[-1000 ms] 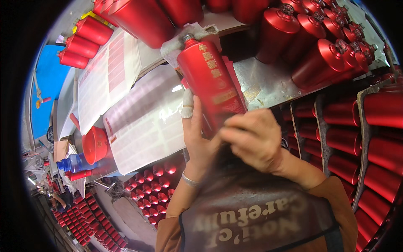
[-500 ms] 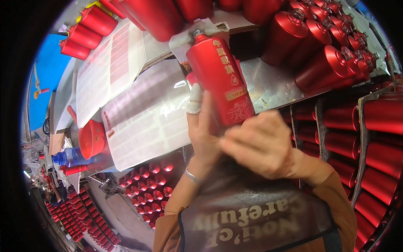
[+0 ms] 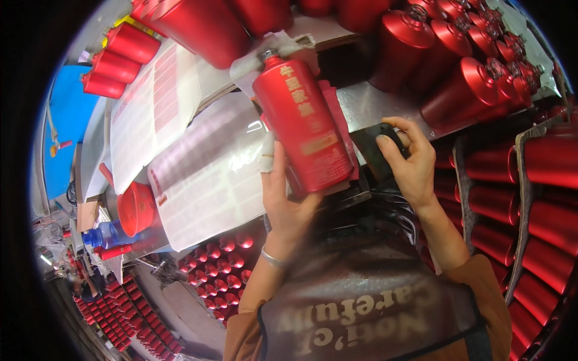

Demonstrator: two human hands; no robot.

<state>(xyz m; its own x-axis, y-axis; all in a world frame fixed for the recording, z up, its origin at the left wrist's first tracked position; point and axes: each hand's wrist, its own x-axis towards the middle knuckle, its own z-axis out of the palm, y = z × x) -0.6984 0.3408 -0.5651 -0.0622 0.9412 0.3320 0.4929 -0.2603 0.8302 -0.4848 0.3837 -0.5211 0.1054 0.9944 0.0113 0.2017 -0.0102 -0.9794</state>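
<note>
A red bottle [image 3: 301, 123] with gold lettering lies tilted on a cloth-padded rest, its neck toward the far side. My left hand [image 3: 283, 201] holds it at the lower left side and base, with white wrapping on one finger. To the right of the bottle, my right hand [image 3: 415, 159] is closed on a black-handled flat scraper [image 3: 376, 150], apart from the bottle. Pale cloth [image 3: 304, 48] lies under the bottle's neck, and red cloth [image 3: 335, 111] shows along its right side.
Printed sheets [image 3: 211, 174] lie to the left. A red scoop-like container [image 3: 135, 207] and a blue bottle [image 3: 102, 234] stand beyond them. Red bottles [image 3: 463, 90] crowd the far right, and more fill racks [image 3: 548, 210] at my right.
My right hand has moved from beside the bottle's base to the right and now grips the black-handled scraper. My left hand stays on the bottle.
</note>
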